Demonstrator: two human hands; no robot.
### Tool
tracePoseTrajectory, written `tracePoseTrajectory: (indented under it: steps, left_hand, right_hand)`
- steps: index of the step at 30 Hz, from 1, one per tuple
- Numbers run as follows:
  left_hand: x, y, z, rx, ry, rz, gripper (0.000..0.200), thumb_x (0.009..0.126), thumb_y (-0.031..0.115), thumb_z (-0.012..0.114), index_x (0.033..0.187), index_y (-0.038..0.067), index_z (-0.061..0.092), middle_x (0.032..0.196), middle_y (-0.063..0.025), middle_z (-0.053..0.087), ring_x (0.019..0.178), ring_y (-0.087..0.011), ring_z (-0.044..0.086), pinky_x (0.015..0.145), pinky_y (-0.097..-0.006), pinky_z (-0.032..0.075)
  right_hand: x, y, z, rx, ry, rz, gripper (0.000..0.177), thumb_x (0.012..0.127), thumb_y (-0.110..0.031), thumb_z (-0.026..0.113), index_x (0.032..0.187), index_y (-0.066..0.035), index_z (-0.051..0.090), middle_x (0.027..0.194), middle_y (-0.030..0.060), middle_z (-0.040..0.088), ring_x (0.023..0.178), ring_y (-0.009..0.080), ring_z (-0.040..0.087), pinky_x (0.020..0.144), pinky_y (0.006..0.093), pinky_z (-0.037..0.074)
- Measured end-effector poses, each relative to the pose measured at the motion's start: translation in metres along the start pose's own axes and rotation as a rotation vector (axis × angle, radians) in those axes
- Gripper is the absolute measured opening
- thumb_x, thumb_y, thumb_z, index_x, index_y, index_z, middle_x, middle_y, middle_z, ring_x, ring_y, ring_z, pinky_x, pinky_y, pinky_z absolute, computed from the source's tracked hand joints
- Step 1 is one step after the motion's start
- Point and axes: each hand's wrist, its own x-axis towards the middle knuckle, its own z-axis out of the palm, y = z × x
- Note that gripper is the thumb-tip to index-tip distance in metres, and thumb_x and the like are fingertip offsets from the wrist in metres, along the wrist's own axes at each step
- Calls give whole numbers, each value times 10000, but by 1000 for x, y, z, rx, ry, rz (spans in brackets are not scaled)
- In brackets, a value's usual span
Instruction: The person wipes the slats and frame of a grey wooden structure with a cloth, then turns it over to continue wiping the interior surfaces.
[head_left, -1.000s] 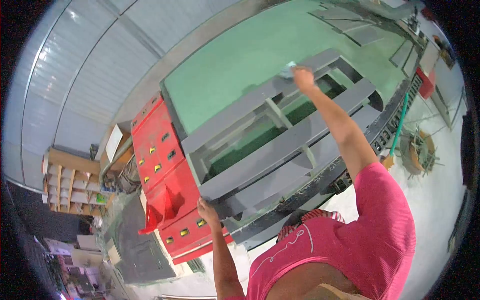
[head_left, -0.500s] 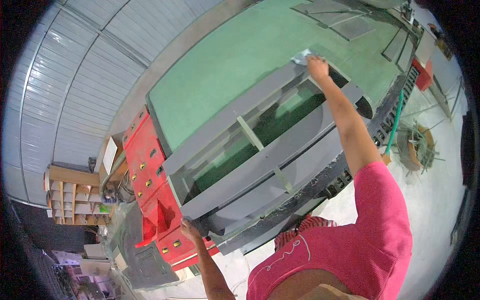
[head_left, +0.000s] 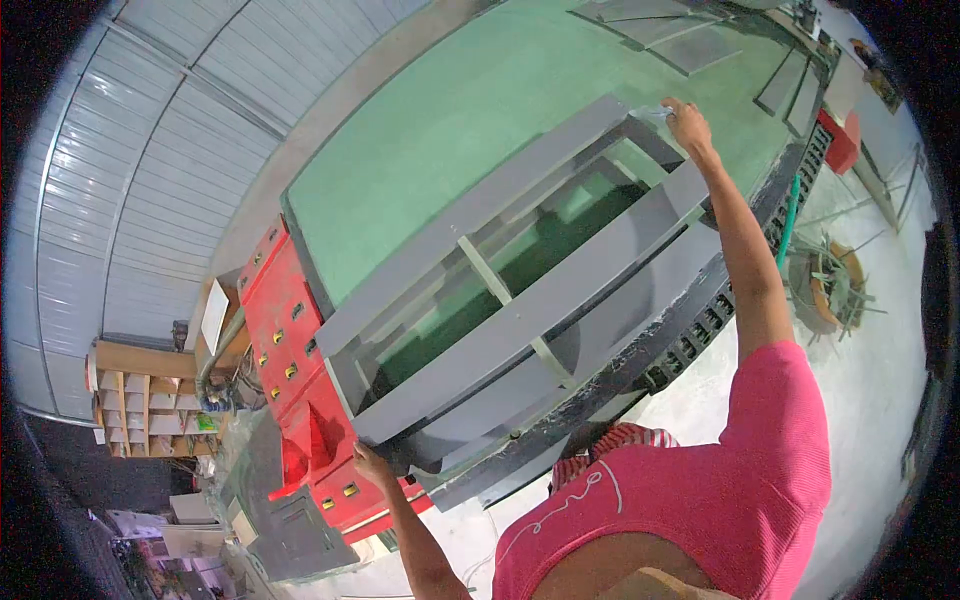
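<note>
A long grey panel frame (head_left: 560, 287) with crossbars and open bays lies across the green tabletop (head_left: 420, 190). My right hand (head_left: 690, 128) is closed on a small pale wiping cloth (head_left: 655, 112), just beyond the frame's far right end. The cloth looks thin and crumpled, and part of it is hidden by the fingers. At the frame's near left corner, my left hand (head_left: 373, 466) is closed round the edge, its fingertips partly out of sight. Through the bays the green surface shows, with dark shadow in it.
Red machine panels (head_left: 292, 340) with yellow-and-black fittings adjoin the table's left end. Flat grey pieces (head_left: 690, 45) lie at the far end. A black toothed edge (head_left: 690, 345) runs along the near side. A green hose (head_left: 790, 220) hangs by a bin of strips (head_left: 835, 285).
My right hand has moved right with the cloth, off the frame's top rail and past its end. My left hand stays at the near left corner; the view has shifted slightly.
</note>
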Motion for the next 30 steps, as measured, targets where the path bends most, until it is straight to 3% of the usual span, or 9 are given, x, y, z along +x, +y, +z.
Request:
tracePoseTrajectory:
  steps: [5,10,17,20,22,26,28,29,30]
  left_hand:
    - [0,0,-2,52,-55,-96,514,950,346,409,887,-138,569,647,-171,553,596,-214,442,553,-402,376]
    - [0,5,-4,81,-68,-125,524,943,363,415,918,-135,572,691,-205,590,603,-254,483,574,-426,395]
    - [-1,3,-2,15,-46,-51,537,930,386,414,937,-122,587,756,-260,612,632,-307,535,602,-442,414]
    - [-1,10,-7,60,-117,-161,517,927,365,416,936,-121,594,780,-260,620,664,-308,552,632,-427,430]
    - [-1,5,-4,38,-58,-94,503,924,351,417,931,-118,599,758,-248,615,655,-294,536,630,-423,425]
    - [-5,16,-3,-27,-23,-68,490,926,346,416,930,-108,602,687,-200,584,616,-240,483,586,-405,404]
    - [-2,14,-2,-8,-48,-125,487,932,340,410,912,-108,599,665,-183,571,607,-223,470,575,-403,395]
    - [-1,13,-1,-10,-50,-124,487,932,340,410,912,-108,599,665,-183,571,607,-223,470,575,-403,395]
    - [-1,14,-2,-1,-52,-133,486,934,342,410,904,-104,600,662,-182,571,601,-221,470,568,-404,391]
  right_hand:
    - [18,40,15,109,-36,43,302,778,-124,530,1055,-169,640,1053,183,590,974,375,555,852,443,457]
    - [14,40,18,14,173,-249,285,778,-123,561,1044,-30,606,914,231,615,942,380,536,835,441,456]
    - [-3,31,42,92,218,-126,401,792,-171,615,1153,-30,514,908,272,596,925,389,557,812,429,462]
    - [-9,4,45,140,131,-100,444,769,-205,659,1161,-58,512,967,234,604,927,375,581,802,410,470]
    - [-30,-29,55,557,-157,-31,451,780,-171,671,1168,-41,483,1084,188,576,928,298,603,784,409,474]
    - [-64,-66,123,197,-113,-317,368,794,-234,682,1108,-66,586,870,101,612,762,204,600,667,310,491]
    - [-65,-95,121,482,-619,212,296,822,-223,661,1087,-104,606,759,61,545,606,152,535,547,278,464]
    - [-64,-100,119,481,-617,213,296,822,-223,661,1087,-104,606,759,61,545,606,152,535,547,278,464]
    - [-59,-102,121,688,-530,501,241,834,-215,648,1044,-105,603,724,43,507,562,132,489,516,270,451]
